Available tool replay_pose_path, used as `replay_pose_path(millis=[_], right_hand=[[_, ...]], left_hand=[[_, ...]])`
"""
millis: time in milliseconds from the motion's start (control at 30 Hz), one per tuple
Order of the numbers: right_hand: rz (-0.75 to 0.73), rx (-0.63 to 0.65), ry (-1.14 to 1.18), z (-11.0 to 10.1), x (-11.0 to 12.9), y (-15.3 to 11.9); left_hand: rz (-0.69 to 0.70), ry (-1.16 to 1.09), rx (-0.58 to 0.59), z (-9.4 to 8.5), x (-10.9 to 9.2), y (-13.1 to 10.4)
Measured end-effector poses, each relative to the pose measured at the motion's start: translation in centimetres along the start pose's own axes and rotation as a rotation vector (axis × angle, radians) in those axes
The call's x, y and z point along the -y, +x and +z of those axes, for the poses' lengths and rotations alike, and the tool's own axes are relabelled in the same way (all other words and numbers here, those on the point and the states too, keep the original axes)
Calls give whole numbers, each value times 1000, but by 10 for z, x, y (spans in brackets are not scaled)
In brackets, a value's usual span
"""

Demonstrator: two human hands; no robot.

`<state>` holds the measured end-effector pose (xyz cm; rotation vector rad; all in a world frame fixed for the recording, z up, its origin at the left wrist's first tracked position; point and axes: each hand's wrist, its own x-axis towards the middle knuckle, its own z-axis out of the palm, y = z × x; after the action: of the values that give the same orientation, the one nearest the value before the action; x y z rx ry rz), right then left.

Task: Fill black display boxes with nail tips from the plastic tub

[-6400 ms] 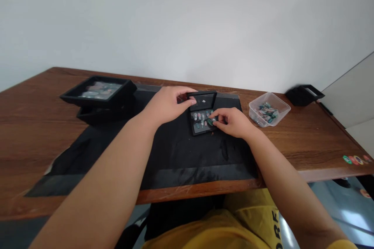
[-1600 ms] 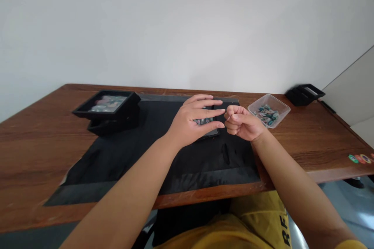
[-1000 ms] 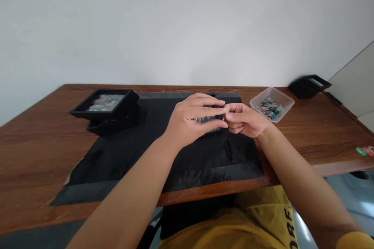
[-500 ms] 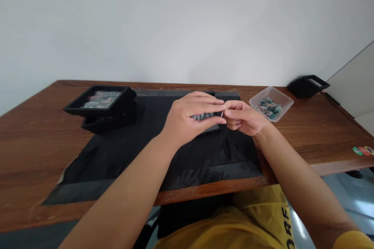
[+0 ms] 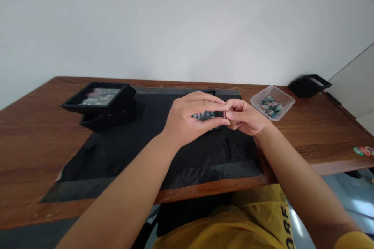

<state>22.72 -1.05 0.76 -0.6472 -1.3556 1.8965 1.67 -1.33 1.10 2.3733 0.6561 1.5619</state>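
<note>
On the wooden table (image 5: pixel 318 136) lies a black mat (image 5: pixel 204 167), with a clear plastic tub (image 5: pixel 288 102) of mixed green and pale pieces (image 5: pixel 271 107) just beyond its right edge. At left, an upper black box (image 5: pixel 83 109) of glossy pieces sits on a lower black box (image 5: pixel 95 123); well apart at far right stands another group of black boxes (image 5: pixel 304 87). The left hand (image 5: pixel 184 118) arches over a small black case (image 5: pixel 212 93), blocking most of it. There is one tub, one small case and one stack of two boxes at left; the far-right group is too dark to count. Between the two hands, above the mat, is one thin pinkish piece (image 5: pixel 224 115), pinched by the right hand's (image 5: pixel 245 117) thumb and forefinger. The left fingertips and thumb meet it, but whether they grip it I cannot tell. The loose pieces are too jumbled to number. Round stickers (image 5: pixel 365 151) are cut off at right.
</note>
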Motion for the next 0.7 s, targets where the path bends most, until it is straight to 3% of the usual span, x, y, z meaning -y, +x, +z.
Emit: replay_pose_path(millis=[467, 700], right_hand=[[-47, 152, -34, 1, -2, -3], [-46, 69, -46, 4, 1, -1]], left_hand=[[12, -43, -25, 0, 0, 1], [-21, 16, -35, -5, 5, 1]])
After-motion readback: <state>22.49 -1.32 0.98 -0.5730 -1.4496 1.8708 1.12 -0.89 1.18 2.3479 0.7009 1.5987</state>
